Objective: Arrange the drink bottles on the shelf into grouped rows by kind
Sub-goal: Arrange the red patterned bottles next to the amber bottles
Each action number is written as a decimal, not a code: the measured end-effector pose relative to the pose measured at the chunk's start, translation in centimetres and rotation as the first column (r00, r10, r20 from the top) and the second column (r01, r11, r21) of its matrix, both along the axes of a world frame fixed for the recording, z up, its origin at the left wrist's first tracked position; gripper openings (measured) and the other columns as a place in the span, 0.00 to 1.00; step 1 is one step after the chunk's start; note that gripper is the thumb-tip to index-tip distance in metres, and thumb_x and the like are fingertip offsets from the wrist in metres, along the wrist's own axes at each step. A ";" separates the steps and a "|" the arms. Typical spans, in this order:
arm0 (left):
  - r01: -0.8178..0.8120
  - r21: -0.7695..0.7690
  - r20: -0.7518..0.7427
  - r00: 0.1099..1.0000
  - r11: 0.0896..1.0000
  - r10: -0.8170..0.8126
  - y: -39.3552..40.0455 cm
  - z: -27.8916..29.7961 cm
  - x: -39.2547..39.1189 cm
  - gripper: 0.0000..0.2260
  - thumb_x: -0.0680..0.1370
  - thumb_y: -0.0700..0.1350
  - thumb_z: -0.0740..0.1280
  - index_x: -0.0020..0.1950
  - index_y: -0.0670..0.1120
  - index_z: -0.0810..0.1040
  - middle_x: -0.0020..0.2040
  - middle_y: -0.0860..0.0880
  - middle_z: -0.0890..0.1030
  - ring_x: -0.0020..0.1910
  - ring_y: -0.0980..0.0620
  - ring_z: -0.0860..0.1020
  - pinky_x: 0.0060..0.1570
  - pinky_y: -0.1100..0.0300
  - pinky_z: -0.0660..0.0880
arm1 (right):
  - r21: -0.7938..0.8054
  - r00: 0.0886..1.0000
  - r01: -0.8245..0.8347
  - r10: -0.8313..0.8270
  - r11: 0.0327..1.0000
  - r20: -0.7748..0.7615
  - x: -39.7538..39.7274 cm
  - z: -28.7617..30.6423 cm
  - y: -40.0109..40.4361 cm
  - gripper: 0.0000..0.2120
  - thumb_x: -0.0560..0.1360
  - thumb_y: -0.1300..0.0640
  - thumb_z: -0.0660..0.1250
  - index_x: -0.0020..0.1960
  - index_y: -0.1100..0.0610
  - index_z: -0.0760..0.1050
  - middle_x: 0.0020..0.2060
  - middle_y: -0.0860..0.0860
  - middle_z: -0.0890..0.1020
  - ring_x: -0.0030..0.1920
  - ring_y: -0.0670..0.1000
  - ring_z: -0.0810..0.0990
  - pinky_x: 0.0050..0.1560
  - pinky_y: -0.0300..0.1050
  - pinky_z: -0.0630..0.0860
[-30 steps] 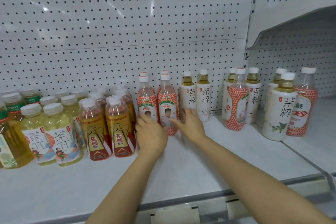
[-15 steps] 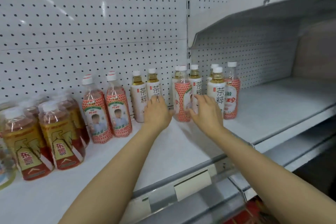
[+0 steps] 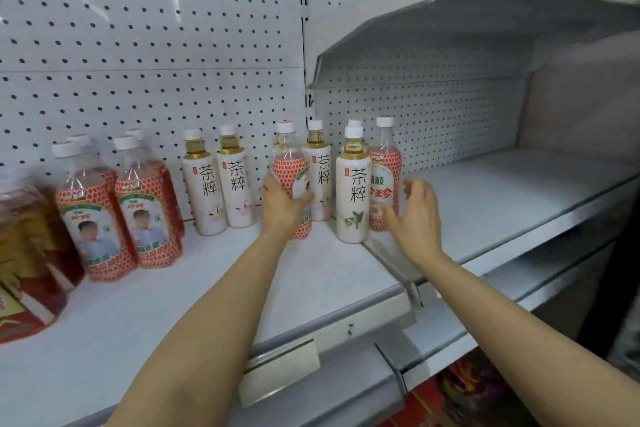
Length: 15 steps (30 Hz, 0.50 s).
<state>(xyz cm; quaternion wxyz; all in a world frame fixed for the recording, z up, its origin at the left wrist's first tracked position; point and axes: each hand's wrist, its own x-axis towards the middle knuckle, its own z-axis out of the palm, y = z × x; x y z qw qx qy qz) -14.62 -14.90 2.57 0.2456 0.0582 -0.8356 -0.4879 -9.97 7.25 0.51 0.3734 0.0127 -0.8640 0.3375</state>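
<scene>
Left hand (image 3: 282, 206) grips red-net bottle (image 3: 290, 180), upright, cap up, on the shelf (image 3: 311, 274). Right hand (image 3: 417, 215) is spread, just right of the white tea bottle (image 3: 353, 194), also upright.

**Free room to the right, bottles crowded to the left**

Open shelf (image 3: 502, 191) surface is found at 3 o'clock of the red-patterned bottle (image 3: 386, 184). At 9 o'clock the way is blocked by white tea bottles (image 3: 221, 184). The front strip is left passable.

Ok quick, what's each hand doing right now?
Left hand: grips the red-patterned bottle.
Right hand: open, holding nothing, beside the red-labelled bottle.
</scene>
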 end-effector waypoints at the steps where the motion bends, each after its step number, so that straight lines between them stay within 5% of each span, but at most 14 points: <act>1: -0.019 -0.012 -0.006 1.000 1.000 0.019 -0.2 -0.3 0.4 0.35 0.68 0.55 0.76 0.67 0.42 0.65 0.59 0.43 0.75 0.56 0.41 0.76 0.55 0.43 0.77 | -0.078 0.999 -0.022 0.024 0.997 0.026 -0.6 -0.1 0.1 0.30 0.73 0.53 0.71 0.69 0.61 0.62 0.64 0.59 0.69 0.64 0.58 0.70 0.60 0.52 0.72; 6: -0.181 -0.165 -0.049 0.983 0.970 0.175 -2.0 -0.9 3.9 0.36 0.70 0.61 0.74 0.69 0.44 0.64 0.61 0.44 0.74 0.57 0.43 0.76 0.53 0.45 0.77 | -0.354 0.972 -0.143 0.198 0.924 0.125 -3.0 0.7 -0.1 0.45 0.70 0.53 0.75 0.77 0.53 0.49 0.69 0.59 0.63 0.66 0.58 0.69 0.65 0.59 0.70; 10: -0.291 -0.185 -0.073 0.956 0.939 0.282 -4.4 -1.2 7.2 0.37 0.65 0.68 0.70 0.64 0.48 0.65 0.57 0.48 0.76 0.53 0.45 0.79 0.50 0.45 0.79 | -0.397 0.958 -0.218 0.274 0.892 0.089 -4.7 0.8 -0.2 0.41 0.70 0.48 0.74 0.74 0.49 0.54 0.63 0.56 0.71 0.59 0.56 0.76 0.57 0.55 0.75; 15: -0.421 -0.229 -0.091 0.907 0.878 0.411 -6.6 -0.8 11.1 0.33 0.68 0.64 0.73 0.60 0.46 0.65 0.53 0.48 0.75 0.47 0.45 0.79 0.46 0.45 0.79 | -0.352 0.948 -0.202 0.273 0.914 0.164 -5.6 0.5 0.2 0.33 0.71 0.47 0.73 0.68 0.60 0.62 0.58 0.58 0.78 0.56 0.60 0.79 0.51 0.50 0.75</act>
